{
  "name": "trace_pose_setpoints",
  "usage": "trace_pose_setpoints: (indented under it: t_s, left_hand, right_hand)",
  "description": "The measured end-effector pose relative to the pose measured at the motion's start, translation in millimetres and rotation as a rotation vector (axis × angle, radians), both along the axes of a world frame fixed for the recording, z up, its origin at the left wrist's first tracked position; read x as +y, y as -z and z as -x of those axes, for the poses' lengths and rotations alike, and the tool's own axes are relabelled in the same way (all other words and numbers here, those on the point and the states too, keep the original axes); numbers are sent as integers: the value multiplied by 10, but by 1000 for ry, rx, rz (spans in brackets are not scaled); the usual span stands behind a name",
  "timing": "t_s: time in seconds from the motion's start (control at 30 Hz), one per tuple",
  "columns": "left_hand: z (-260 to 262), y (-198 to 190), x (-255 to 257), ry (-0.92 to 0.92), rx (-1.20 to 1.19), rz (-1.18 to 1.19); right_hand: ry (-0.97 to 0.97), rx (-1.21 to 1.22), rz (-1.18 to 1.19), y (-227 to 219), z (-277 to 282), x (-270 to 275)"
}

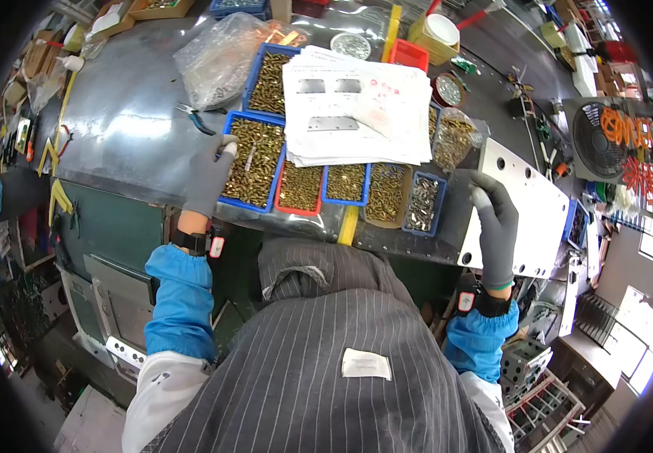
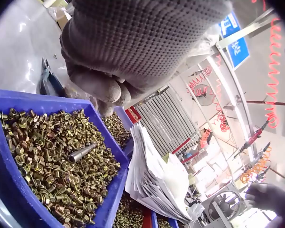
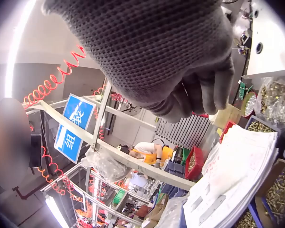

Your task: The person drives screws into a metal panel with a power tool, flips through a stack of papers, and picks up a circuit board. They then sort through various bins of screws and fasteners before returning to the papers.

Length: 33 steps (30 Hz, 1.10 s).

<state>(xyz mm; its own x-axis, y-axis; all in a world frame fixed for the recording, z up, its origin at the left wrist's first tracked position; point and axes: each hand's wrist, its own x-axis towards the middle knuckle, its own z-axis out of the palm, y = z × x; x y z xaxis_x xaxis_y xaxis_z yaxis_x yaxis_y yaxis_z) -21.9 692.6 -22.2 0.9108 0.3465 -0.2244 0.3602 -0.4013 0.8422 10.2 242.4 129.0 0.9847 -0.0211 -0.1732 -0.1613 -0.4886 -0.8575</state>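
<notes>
My left hand, in a grey knit glove, is at the left rim of a blue bin of brass-coloured flanged bolts. In the left wrist view its fingers bend loosely above the bin, with nothing visible between them. A silver cylindrical piece, like a socket, lies on the bolts. My right hand, gloved alike, hovers over a white panel with round holes. Its fingers droop, relaxed, and no object shows in them.
A stack of printed sheets covers part of the bins. Smaller bins, red and blue, stand along the table's front edge. Pliers and a clear plastic bag lie at left. A fan stands at right.
</notes>
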Motion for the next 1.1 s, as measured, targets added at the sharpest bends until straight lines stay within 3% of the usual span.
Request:
trace_pose_setpoints:
  t_s: [0.17,0.4,0.43,0.5,0.57,0.6,0.63,0.67,0.7,0.73,0.77,0.8,0.83,0.87,0.9,0.93,1.0,1.03,1.07,1.1]
  left_hand:
    - [147,-229,-193,6,2,56]
    - [824,-587,-440,-70,24,117]
    - [911,-659,-318,-77,16,95]
    - [1155,-836,73,-114,-46,-170]
    - [1419,-1264,680,-322,-93,35]
    - [1531,-1675,809,-384,-140,-99]
    - [1710,-1852,1305,-571,-142,-94]
    - [2054,-2024,2239,-580,-54,15]
    - [2341,-2359,2100,-667,-355,8]
    - [2828,-2596,2746,-627,-290,-205]
    - [3569,-2613,3960,-468,-260,-601]
    - [3874,-3059,3949,-316,176,-1435]
    - [4512,-3224,4945,9,340,-1812]
    - [4696,-3601,4960,-258,722,-1860]
    - [5389,-3926,4120,-263,713,-1856]
    - [5569,-4141,4052,-367,570,-1726]
    - [5193,-4202,3732,-554,300,-1446]
    - [5328,-4228,3975,-634,173,-1300]
    - [5363,-4278,4149,-709,49,-1152]
    - [5270,-4367,4279,-776,-73,-1002]
  right_hand:
    - [-92,37,-90,46,48,9]
    - [-442,67,-12,106,36,-58]
    - [-450,56,-33,92,16,-83]
    - [-485,-41,12,48,-6,-183]
    - [-443,-198,10,-50,-201,-475]
    - [-329,-190,16,-44,-338,-734]
    - [-238,-214,-37,-202,-482,-961]
    - [-146,-289,-32,-415,-595,-1171]
    - [-60,-344,-33,-597,-684,-1414]
    - [92,-372,-105,-749,-769,-1660]
    - [244,-402,-176,-844,-877,-1957]
    - [163,-602,113,-802,-1004,-2450]
    - [84,-791,409,-741,-1117,-3060]
    - [91,-801,410,-708,-1213,-4018]
    - [116,-777,244,-705,-1366,-4657]
    - [118,-788,248,-859,-1306,-4357]
    - [167,-796,483,-1318,-1387,-6179]
    - [191,-793,601,-1418,-1358,-5826]
    - [322,-721,90,-1807,-1362,-5659]
    - [78,-720,-243,-2072,-1341,-5612]
